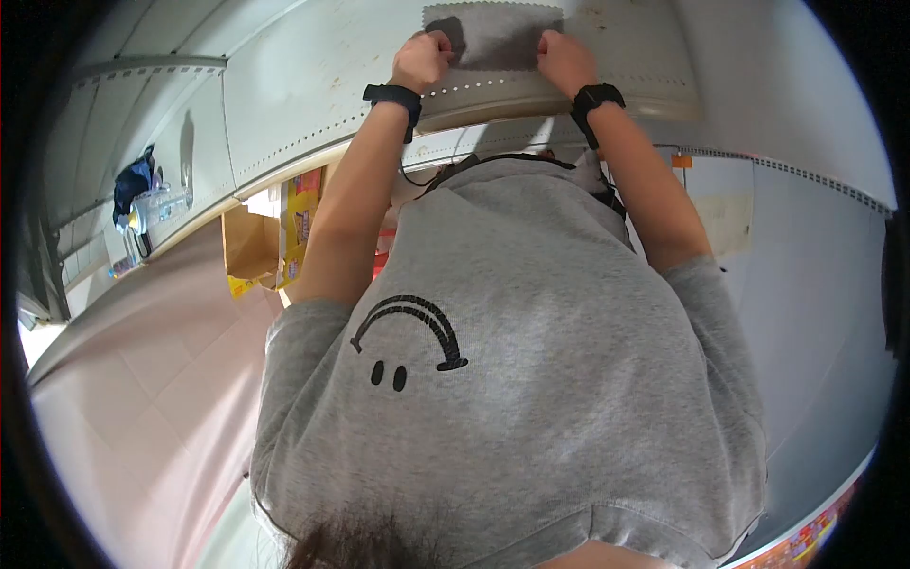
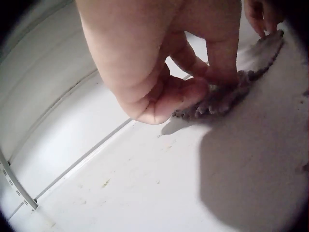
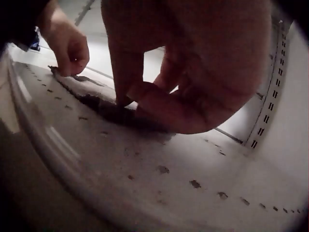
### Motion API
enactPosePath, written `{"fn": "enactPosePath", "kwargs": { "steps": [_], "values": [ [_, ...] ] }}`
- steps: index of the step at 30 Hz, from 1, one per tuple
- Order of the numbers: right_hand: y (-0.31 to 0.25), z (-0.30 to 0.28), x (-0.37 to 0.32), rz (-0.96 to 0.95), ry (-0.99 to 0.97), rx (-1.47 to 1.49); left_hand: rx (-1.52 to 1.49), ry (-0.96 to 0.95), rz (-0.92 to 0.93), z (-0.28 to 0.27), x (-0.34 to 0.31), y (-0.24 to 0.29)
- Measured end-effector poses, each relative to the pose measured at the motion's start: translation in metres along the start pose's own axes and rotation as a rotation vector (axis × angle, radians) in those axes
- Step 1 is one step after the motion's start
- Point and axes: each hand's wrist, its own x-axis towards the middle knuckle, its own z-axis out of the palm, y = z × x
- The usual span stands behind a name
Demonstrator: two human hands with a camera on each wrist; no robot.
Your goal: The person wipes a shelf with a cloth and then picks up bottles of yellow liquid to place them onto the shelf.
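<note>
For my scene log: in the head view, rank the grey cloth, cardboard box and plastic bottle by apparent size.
1. grey cloth
2. cardboard box
3. plastic bottle
True sizes unsure: distances from the camera differ.

You are in what looks like a shop, facing a run of white metal shelves [image 1: 284,104] of the retail kind. They have rows of punched holes along their edges and a slotted upright [image 3: 268,104]. Beside them are an open cardboard box [image 1: 248,245] and bright printed packages [image 1: 301,213], above a pale tiled floor [image 1: 142,398].
</note>
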Motion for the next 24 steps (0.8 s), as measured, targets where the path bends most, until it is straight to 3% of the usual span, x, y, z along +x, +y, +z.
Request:
{"fn": "enactPosePath", "kwargs": {
  "steps": [9,16,24],
  "values": [
    [-0.046,0.027,0.002,-0.17,-0.069,0.034,0.055,0.04,-0.12,-0.029,-0.064,-0.035],
    [-0.149,0.055,0.014,-0.329,-0.318,-0.087,0.144,0.206,-0.349,-0.064,-0.125,-0.104],
    [-0.266,0.1,0.021,-0.546,-0.349,-0.17,0.161,0.329,-0.584,-0.105,-0.192,-0.176]
  ]
}}
